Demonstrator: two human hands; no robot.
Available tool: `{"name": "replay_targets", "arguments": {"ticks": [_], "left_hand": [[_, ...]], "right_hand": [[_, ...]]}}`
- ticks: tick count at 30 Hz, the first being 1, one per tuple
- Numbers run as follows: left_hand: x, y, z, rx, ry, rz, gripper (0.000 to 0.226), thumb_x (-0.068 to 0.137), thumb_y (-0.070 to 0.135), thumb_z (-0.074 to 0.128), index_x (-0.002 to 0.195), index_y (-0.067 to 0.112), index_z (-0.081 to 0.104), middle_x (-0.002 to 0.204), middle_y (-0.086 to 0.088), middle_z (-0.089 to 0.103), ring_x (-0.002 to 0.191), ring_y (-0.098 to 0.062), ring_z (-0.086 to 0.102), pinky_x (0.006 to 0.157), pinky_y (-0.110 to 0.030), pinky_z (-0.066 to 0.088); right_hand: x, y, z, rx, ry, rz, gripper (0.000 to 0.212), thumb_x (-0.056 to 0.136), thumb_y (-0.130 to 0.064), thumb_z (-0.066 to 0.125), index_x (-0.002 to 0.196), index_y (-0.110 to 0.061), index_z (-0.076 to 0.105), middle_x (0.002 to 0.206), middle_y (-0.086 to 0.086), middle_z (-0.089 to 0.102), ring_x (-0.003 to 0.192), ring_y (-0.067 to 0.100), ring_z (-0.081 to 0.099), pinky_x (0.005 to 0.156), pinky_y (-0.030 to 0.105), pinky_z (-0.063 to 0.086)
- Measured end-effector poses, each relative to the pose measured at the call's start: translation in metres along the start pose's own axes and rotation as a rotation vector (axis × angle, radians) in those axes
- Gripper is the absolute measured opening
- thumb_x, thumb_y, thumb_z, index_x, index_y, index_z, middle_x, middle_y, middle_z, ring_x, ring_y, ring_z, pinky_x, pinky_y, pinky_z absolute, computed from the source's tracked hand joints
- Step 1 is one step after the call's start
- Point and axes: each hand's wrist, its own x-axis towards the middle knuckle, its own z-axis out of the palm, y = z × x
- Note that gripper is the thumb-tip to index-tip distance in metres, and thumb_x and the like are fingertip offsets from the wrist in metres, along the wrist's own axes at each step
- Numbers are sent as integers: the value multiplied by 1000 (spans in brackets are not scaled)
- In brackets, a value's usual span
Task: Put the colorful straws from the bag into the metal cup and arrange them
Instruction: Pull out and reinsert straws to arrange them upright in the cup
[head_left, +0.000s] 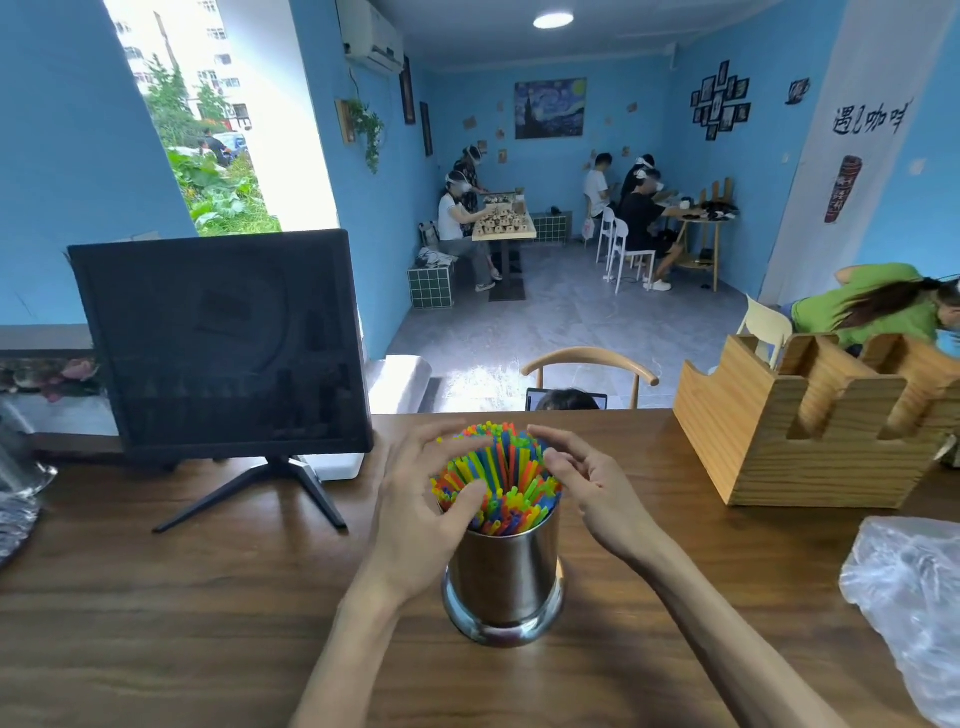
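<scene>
A shiny metal cup (503, 577) stands upright on the wooden table (208, 623), near its front middle. A thick bunch of colorful straws (501, 473) fills it and fans out above the rim. My left hand (421, 499) cups the left side of the bunch, thumb pressed on the near straw tips and fingers spread over the far tips. My right hand (592, 488) is at the right side of the bunch, fingers loosely bent, fingertips touching the straws. The clear plastic bag (909, 597) lies crumpled at the table's right edge.
A dark monitor (218, 343) on a stand is at the back left. A wooden slotted holder (810, 415) sits at the back right. Glassware (21, 457) is at the far left edge. A chair back (589, 364) shows behind the table.
</scene>
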Motion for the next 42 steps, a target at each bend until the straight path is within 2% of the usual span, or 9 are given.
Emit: {"name": "replay_targets", "arguments": {"ticks": [4,9,12,17,25,30,34,38,42], "left_hand": [[6,1,18,93,-151,-101,57,96,49,65,149,37,49,163,18,32,151,-1,24,124,-35,24],[1,-5,28,138,-149,-127,47,98,51,61,141,35,58,150,17,48,145,-6,36,120,-44,32],[-1,-5,28,109,-134,-144,50,95,56,57,139,33,61,148,17,51,144,-7,37,120,-45,33],[-2,-7,27,67,-142,-192,48,94,58,59,138,37,60,145,20,50,145,-9,37,119,-48,36],[-3,-8,23,4,-149,-201,59,86,68,56,138,41,58,147,22,49,146,-2,34,122,-46,33],[-2,-6,21,-33,-168,-214,56,87,66,63,138,44,56,148,23,47,142,8,33,118,-42,40],[1,-2,20,-18,-140,-189,55,87,65,64,138,44,56,149,18,49,147,-6,33,120,-51,33],[15,8,20,66,4,-154,50,82,74,50,123,50,65,127,25,58,132,-3,37,115,-46,28],[41,17,22,-18,107,-254,20,79,68,65,95,57,71,97,32,66,115,2,47,101,-37,38]], "right_hand": [[4,-5,2,44,54,-72,19,102,-23,61,110,-27,78,108,-8,78,104,10,72,86,25,58],[30,-16,1,-47,148,-19,15,103,-29,60,109,-30,73,105,-7,74,102,11,68,84,30,58],[49,-21,-1,-159,64,59,20,101,-34,62,117,-28,72,108,-10,70,101,7,66,76,20,55],[65,-20,1,-234,31,130,12,92,-31,75,90,-21,81,86,-5,78,84,11,75,74,26,61],[66,-31,-8,-37,21,236,4,85,-22,83,81,-20,81,77,-7,78,73,1,73,55,12,52],[67,-37,-15,-197,25,131,10,86,-18,82,79,-25,78,78,-6,77,76,1,73,58,13,53],[69,-47,-17,-323,51,-5,5,85,-26,82,87,-29,79,82,-3,79,80,11,75,71,24,60],[66,-68,-15,-150,-21,-52,10,83,-18,84,89,-24,79,81,0,79,76,17,77,65,23,58],[63,-80,-9,-138,-46,-131,11,84,-9,82,92,-16,79,76,2,79,75,20,78,68,24,61]]}}
